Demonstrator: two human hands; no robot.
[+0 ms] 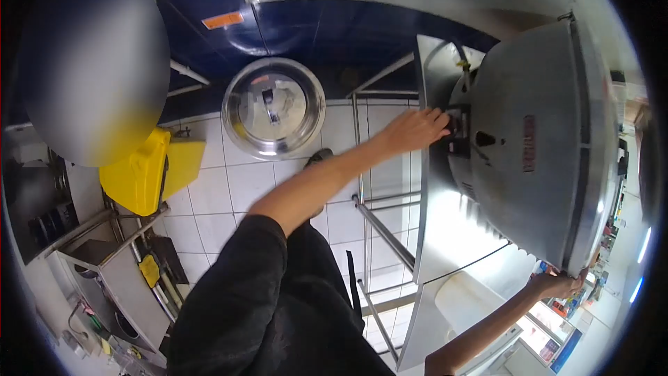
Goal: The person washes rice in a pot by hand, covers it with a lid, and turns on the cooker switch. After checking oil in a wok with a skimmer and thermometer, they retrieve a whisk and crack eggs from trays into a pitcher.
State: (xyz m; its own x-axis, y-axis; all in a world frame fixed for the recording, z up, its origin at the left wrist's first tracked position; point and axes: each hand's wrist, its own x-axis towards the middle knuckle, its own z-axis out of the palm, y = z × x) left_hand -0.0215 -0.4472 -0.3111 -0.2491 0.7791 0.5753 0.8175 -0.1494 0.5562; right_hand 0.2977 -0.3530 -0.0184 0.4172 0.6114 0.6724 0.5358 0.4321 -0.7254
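Observation:
A large grey metal appliance (539,125) with a rounded body and a red lettered label fills the right side. My left hand (421,129) reaches across to the dark control panel (459,129) on its near face. The fingers there are curled, and what lies under the fingertips is hidden. Lower right, my right hand (559,284) has its fingers closed at the appliance's metal rim (576,254).
The appliance stands on a steel table (445,230) with tubular legs. A shiny round lid (273,108) with a handle is by the blue tiled wall. At left are a yellow container (139,174) and a metal cabinet (125,285). White tiles cover the floor.

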